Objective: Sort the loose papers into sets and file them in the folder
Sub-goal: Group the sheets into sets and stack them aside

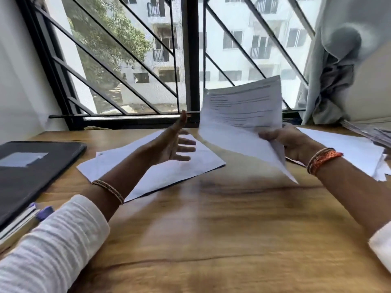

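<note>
Nearest, the wooden bench (211,229) is bare along its front edge. At about 10 o'clock lies the dark closed folder (31,166), its long axis running from near left toward far right. Past it, the left hand (171,146) hovers over a flat set of sheets (169,170) that lies diagonally, long axis from 8 o'clock up to 2 o'clock; its fingers (186,142) are spread and straight, holding nothing. At 1 o'clock the right hand (294,142) pinches a printed sheaf (243,111) by its lower right corner, thumb on top. That sheaf stands tilted up off the bench, printed face toward the viewer, top edge toward the window (127,60). Judged from the droop of its free corner, it is light and floppy; a second grip on the opposite edge would steady it. More loose papers (349,151) lie at 3 o'clock.
</note>
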A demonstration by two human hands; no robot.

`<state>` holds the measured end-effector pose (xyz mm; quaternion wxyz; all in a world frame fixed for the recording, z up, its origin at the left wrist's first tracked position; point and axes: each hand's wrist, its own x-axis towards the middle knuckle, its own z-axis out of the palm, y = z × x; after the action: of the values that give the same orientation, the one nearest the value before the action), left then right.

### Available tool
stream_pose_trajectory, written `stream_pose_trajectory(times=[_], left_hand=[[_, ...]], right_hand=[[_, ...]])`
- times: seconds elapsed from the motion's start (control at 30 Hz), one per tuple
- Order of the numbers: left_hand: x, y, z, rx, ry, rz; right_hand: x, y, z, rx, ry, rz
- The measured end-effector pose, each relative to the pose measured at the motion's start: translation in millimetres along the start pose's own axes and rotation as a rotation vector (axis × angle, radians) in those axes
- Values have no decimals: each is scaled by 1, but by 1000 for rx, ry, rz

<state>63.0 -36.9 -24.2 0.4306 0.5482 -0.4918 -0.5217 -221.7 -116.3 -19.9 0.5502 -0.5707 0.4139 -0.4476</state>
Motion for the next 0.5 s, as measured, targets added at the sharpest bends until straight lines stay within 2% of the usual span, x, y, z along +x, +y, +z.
stream_pose_trajectory(times=[0.07, 0.13, 0.2, 0.23, 0.33, 0.4, 0.5], left_hand=[[0, 0, -8, -82, -11, 71], [-3, 3, -15, -146, 78, 147], [-11, 7, -28, -234, 186, 209], [-17, 11, -36, -253, 235, 230], [-36, 6, -74, -179, 372, 231], [-50, -1, -94, -92, 393, 181], [-67, -8, -111, -3, 358, 72]], right_hand=[[-9, -3, 23, -2, -164, -57], [-11, -6, 47, 63, -279, -74], [-6, -9, 66, 140, -318, 31], [0, -9, 74, 90, -268, 83], [13, 2, 92, -438, -103, 153], [14, 9, 108, -770, -147, 114], [7, 10, 136, -1072, -285, 63]])
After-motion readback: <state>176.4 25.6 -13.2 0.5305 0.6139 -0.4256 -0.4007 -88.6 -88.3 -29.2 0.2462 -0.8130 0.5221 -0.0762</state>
